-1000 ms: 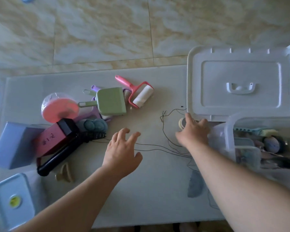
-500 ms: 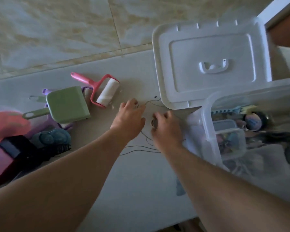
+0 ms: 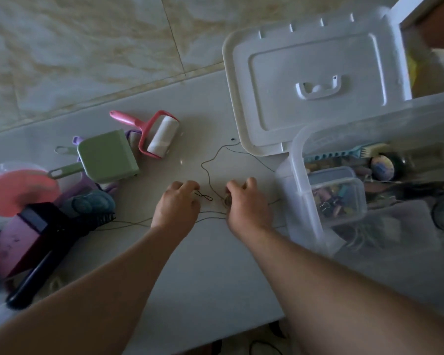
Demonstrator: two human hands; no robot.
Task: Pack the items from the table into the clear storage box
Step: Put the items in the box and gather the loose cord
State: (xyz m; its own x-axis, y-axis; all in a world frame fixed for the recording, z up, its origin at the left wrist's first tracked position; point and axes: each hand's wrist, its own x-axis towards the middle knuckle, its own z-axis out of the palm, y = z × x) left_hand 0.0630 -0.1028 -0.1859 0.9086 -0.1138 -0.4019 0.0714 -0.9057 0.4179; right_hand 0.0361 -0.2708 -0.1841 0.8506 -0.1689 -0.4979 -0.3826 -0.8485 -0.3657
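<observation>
Thread (image 3: 207, 167) (thin, dark, tangled) pinched by left hand (image 3: 176, 207); right hand (image 3: 246, 206) grips spool (image 3: 227, 200).

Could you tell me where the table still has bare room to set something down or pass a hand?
The table is bare along its near edge, between the two forearms. A smaller patch lies between the lint roller and the box lid, crossed by loose thread. The left end is crowded around the green dustpan; the clear storage box fills the right.
</observation>
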